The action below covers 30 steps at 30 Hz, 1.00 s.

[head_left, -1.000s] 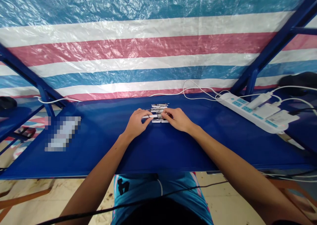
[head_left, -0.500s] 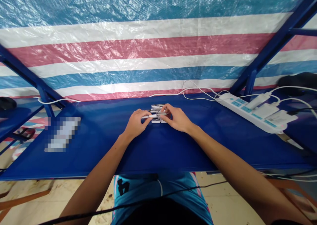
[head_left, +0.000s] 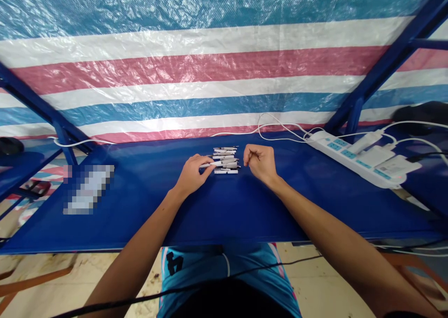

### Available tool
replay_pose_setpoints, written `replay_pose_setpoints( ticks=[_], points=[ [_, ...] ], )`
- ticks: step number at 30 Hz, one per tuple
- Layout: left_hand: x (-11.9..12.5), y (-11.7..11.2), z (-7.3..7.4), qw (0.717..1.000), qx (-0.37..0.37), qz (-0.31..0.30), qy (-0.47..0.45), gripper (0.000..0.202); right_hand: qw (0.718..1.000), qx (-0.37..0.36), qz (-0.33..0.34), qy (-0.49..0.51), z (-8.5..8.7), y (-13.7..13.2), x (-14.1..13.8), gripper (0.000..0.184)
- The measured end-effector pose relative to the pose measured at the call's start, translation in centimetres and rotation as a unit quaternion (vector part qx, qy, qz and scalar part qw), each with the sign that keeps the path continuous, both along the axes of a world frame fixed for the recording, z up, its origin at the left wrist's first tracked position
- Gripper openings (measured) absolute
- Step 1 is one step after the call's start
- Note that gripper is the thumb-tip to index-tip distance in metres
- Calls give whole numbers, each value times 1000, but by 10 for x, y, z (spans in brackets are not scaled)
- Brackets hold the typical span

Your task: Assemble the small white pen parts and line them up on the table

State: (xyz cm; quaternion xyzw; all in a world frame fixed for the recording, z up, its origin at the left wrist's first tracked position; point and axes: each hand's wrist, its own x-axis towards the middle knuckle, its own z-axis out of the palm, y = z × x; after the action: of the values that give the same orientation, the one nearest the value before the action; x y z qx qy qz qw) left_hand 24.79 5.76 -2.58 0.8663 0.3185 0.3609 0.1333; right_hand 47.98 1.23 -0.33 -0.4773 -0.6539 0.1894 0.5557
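Note:
My left hand (head_left: 196, 172) pinches a white pen (head_left: 217, 163) with a grey front part, between thumb and fingers. The pen lies level, its front end pointing right over a small group of similar white and grey pens (head_left: 224, 156). These rest side by side on the blue table surface (head_left: 217, 210), and the held pen partly covers some of them. To the right, apart from the pens, my right hand (head_left: 261, 162) is closed with its fingers curled inward. Whatever those fingers hold, if anything, is hidden.
A white power strip (head_left: 353, 157) with several plugs and cables sits on the right. Thin white cable (head_left: 276, 122) loops along the back edge. A blurred pale patch (head_left: 89, 190) lies at left. Blue metal bars (head_left: 381, 61) slope at both sides before striped sheeting (head_left: 210, 66).
My right hand has come off the pen and moved right, its fingers curling in. The pen's front end now shows. My left hand stays in place on the pen.

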Motion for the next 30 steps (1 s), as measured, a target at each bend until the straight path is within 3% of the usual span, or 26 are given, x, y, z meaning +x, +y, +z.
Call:
replay_pose_setpoints(
  ticks=[11, 16, 18, 27, 30],
  points=[
    [-1, 1, -1, 1000, -12, 2, 1, 25, 999, -11, -32, -12, -3, -3, 0, 21],
    [0, 1, 0, 1000, -9, 1, 10, 24, 996, -27, -41, -70, -3, -2, -4, 54],
    [0, 1, 1, 1000, -6, -2, 10, 23, 995, -29, -50, -76, -3, -2, -4, 59],
    [-1, 2, -1, 1000, -4, -3, 7, 20, 993, -27, -51, -101, -6, 1, 2, 52],
    [-1, 2, 0, 1000, -7, -5, 6, 19, 989, -43, -54, -128, -6, 6, 1, 39]
  ],
)
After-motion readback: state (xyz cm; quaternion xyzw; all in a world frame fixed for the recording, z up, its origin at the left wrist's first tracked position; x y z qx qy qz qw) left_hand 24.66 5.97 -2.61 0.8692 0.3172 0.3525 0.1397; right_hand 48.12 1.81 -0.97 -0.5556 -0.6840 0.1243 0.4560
